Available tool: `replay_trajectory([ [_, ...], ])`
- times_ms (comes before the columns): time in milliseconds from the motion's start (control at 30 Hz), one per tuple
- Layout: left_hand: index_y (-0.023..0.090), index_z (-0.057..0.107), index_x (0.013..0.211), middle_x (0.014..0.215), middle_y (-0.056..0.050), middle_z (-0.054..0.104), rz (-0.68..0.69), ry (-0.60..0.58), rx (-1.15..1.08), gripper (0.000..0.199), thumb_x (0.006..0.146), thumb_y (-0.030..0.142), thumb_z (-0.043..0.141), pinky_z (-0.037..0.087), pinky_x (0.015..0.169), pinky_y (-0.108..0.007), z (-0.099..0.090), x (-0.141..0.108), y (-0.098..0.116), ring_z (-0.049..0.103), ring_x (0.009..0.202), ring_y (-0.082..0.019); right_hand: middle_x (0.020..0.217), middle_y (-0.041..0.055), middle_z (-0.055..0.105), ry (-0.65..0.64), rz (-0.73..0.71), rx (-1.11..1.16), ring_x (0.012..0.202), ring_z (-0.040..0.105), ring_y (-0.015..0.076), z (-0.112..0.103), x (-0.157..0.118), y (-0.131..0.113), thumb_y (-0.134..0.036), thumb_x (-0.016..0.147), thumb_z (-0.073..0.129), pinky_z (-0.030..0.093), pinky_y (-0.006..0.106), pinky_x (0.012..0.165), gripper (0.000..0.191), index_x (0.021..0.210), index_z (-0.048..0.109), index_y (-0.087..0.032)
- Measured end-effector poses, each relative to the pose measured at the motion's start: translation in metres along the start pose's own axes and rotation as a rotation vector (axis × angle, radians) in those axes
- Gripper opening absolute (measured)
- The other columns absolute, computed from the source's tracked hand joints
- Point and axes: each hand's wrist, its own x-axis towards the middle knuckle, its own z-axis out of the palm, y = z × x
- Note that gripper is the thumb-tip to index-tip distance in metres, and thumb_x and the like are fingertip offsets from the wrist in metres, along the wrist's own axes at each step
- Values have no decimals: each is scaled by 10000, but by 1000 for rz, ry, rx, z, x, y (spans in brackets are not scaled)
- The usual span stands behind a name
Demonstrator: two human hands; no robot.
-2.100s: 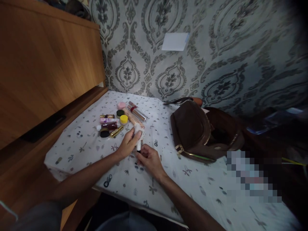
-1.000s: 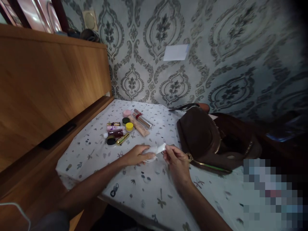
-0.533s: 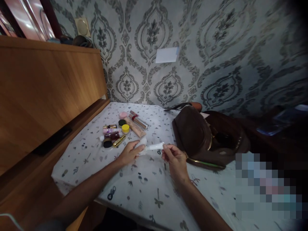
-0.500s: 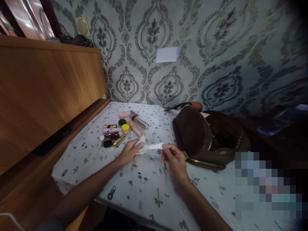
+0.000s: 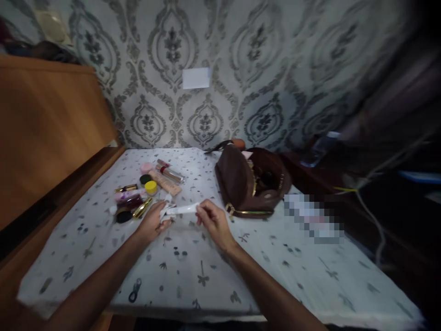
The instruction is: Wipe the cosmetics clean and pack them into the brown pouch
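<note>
My left hand (image 5: 154, 221) is closed round a crumpled white wipe or tissue (image 5: 168, 209), which touches the left end of a slim white tube (image 5: 184, 209). The fingertips of my right hand (image 5: 212, 223) pinch the tube's right end. Both hands are above the patterned tablecloth (image 5: 179, 271). Just beyond my left hand lie several cosmetics, among them a yellow-lidded jar (image 5: 150, 187), a gold tube (image 5: 142, 208), a black-lidded jar (image 5: 124, 215) and a beige tube (image 5: 165, 183).
An open brown handbag (image 5: 237, 184) stands right of my right hand. Farther right are a blurred-out item (image 5: 313, 218), a clear bottle (image 5: 320, 148) and a cable (image 5: 375, 220). A wooden cabinet (image 5: 51, 138) borders the table's left side.
The view has swung right, so the scene sits farther left. My left hand has turned and wraps the wipe more closely round the tube's end. My right hand still pinches the tube.
</note>
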Motion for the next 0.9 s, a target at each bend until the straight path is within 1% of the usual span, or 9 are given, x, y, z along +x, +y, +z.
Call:
replay_trajectory([
  [167, 173, 562, 819, 404, 107, 376, -102, -71, -52, 259, 732, 359, 719, 199, 312, -119, 1, -7, 1, 341, 316, -53, 634, -20, 535, -11, -154, -184, 601, 485, 109, -13, -6, -16, -369, 981, 455, 386, 218, 602, 343, 692, 519, -194],
  [333, 165, 593, 828, 422, 95, 427, -125, -169, 11, 394, 602, 380, 834, 258, 334, -131, 12, -14, -4, 359, 340, -51, 685, -9, 523, -40, -332, -309, 646, 517, 111, -38, -17, -26, -303, 1007, 423, 406, 224, 637, 347, 680, 475, -200],
  [433, 173, 562, 753, 465, 68, 482, -125, -108, 94, 413, 602, 437, 842, 319, 360, -146, 26, -17, -4, 404, 375, -60, 683, -7, 524, 44, -383, -343, 638, 521, 110, -67, -29, -37, -285, 1012, 424, 412, 224, 627, 338, 693, 490, -197],
  [500, 181, 597, 832, 588, 28, 589, -80, -8, 189, 394, 628, 424, 831, 428, 433, -177, 39, -16, 1, 530, 480, -101, 679, -5, 545, 152, -374, -368, 628, 531, 108, -92, -37, -47, -279, 1007, 446, 420, 221, 617, 323, 703, 514, -194],
  [533, 191, 625, 927, 678, 5, 637, -35, 21, 265, 408, 650, 420, 818, 473, 477, -200, 48, -16, 6, 588, 560, -130, 674, -5, 561, 209, -364, -388, 616, 537, 106, -106, -40, -53, -275, 1003, 455, 419, 219, 603, 314, 709, 529, -193],
  [600, 216, 629, 1142, 832, -27, 675, 108, -41, 479, 481, 732, 434, 755, 513, 537, -233, 69, -12, 21, 639, 691, -173, 650, -10, 576, 347, -350, -447, 583, 532, 106, -134, -45, -65, -283, 995, 474, 410, 219, 569, 309, 707, 543, -195],
  [733, 227, 554, 1360, 888, -47, 656, 592, -424, 1009, 453, 952, 396, 458, 506, 658, -252, 127, 2, 53, 623, 791, -182, 587, -33, 579, 597, -283, -555, 523, 512, 103, -182, -42, -81, -309, 972, 515, 385, 218, 533, 249, 751, 552, -201],
  [800, 230, 500, 1420, 883, -48, 632, 830, -512, 1215, 467, 986, 330, 359, 479, 647, -254, 156, 11, 60, 594, 742, -169, 602, -28, 578, 619, -290, -632, 545, 519, 106, -199, -35, -85, -305, 966, 518, 376, 218, 545, 246, 745, 544, -197],
  [900, 224, 468, 1447, 872, -47, 588, 1069, -532, 1464, 486, 988, 246, 309, 427, 567, -252, 184, 23, 58, 532, 641, -155, 626, -25, 546, 546, -322, -759, 572, 494, 106, -218, -21, -86, -275, 968, 498, 353, 221, 568, 249, 736, 529, -191],
])
